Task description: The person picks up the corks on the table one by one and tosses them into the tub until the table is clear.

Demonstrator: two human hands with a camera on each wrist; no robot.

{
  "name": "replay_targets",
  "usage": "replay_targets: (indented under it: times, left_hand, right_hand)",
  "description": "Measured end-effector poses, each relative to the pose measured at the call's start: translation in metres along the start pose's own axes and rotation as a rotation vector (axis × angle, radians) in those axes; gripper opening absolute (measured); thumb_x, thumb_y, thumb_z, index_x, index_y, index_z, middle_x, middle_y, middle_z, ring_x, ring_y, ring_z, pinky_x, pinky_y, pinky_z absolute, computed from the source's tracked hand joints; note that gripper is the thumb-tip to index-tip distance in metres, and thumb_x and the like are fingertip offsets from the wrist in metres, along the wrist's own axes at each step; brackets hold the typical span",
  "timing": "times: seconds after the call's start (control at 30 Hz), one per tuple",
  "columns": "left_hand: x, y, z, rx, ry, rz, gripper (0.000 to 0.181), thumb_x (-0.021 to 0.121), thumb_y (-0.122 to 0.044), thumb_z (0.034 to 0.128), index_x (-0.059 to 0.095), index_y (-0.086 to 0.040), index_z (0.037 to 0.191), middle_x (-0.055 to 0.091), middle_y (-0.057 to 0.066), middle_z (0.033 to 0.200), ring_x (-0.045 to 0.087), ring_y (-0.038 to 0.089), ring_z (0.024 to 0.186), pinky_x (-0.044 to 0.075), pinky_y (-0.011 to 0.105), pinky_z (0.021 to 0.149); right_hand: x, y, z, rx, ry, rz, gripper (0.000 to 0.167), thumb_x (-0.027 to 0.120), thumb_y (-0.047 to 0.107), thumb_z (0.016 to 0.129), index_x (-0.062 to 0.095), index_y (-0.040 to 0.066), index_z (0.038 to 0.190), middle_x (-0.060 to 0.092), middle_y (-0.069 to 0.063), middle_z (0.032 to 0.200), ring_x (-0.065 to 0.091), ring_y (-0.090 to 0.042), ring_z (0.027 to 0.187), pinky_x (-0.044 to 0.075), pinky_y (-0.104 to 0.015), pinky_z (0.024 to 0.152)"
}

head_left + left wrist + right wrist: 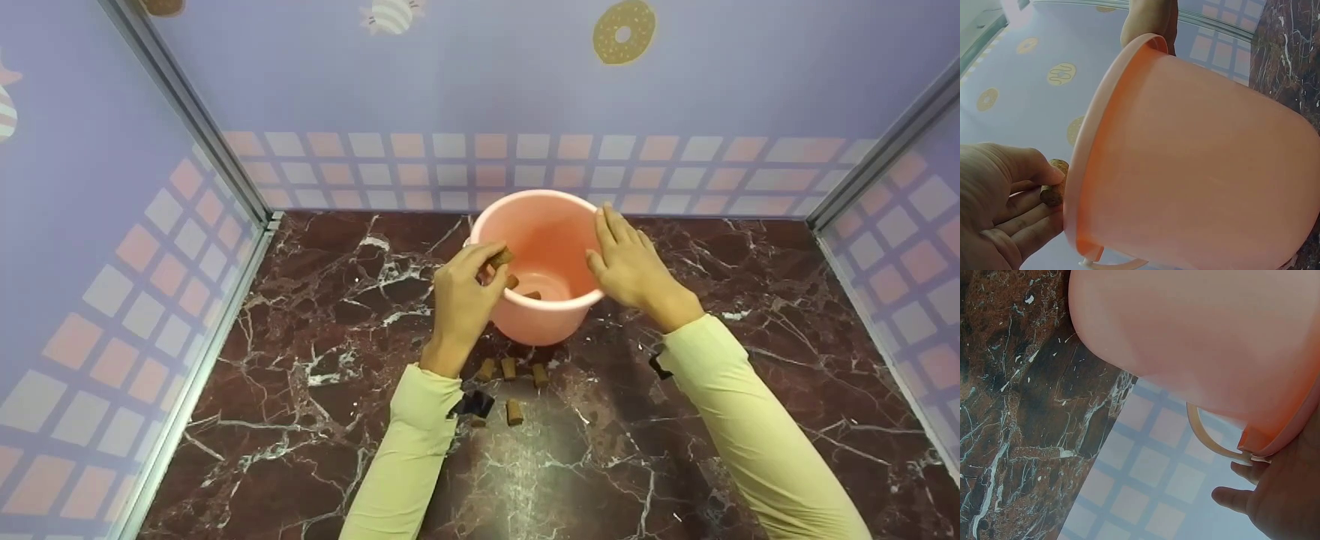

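The left arm (409, 450) reaches to the near-left side of the bucket (534, 324); the left hand (460, 291), at its left rim, pinches a cork (502, 258) between thumb and fingers. The right arm (750, 412) comes in from the bucket's near-right side, the right hand (630, 262) resting on its right rim, fingers extended.

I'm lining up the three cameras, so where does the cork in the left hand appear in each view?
Head: the cork is near the centre, at the pink bucket's left rim.
Left wrist: left of centre, lower half, pinched beside the rim.
Right wrist: not in it.
Shared landmark: the pink bucket, visible in all three.
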State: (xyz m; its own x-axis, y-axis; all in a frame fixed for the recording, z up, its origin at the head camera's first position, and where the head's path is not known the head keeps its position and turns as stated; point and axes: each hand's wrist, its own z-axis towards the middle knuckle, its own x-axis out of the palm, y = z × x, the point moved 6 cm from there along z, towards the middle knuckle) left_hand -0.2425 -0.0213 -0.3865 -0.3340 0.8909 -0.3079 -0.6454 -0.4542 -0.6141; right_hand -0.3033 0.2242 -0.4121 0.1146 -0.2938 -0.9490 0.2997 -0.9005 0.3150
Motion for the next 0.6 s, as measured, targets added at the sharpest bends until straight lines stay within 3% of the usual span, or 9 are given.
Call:
replay_targets:
  times: [0.37,0.6]
  left_hand:
    - [-0.001,-0.0013,0.0,-0.012,0.005,0.005,0.031,0.083,0.01,0.0818,0.078,0.006,0.112,0.078,0.018,0.101,0.065,0.025,0.062,0.058,0.034,0.054]
    - [-0.0031,-0.002,-0.0009,-0.015,0.005,-0.01,0.031,0.082,0.01,0.0825,0.078,0.007,0.113,0.078,0.018,0.105,0.067,0.027,0.063,0.06,0.041,0.055]
  right_hand:
    - [-0.0002,0.0003,-0.0004,0.0,-0.004,0.016,0.074,0.035,0.033,0.113,0.002,-0.005,0.166,-0.003,-0.024,0.175,0.005,-0.046,0.16,0.004,-0.065,0.128]
    - [-0.0005,0.0016,-0.0014,0.0,0.003,0.015,0.074,0.034,0.035,0.113,0.001,-0.005,0.166,-0.004,-0.024,0.175,0.004,-0.046,0.16,0.003,-0.065,0.128]
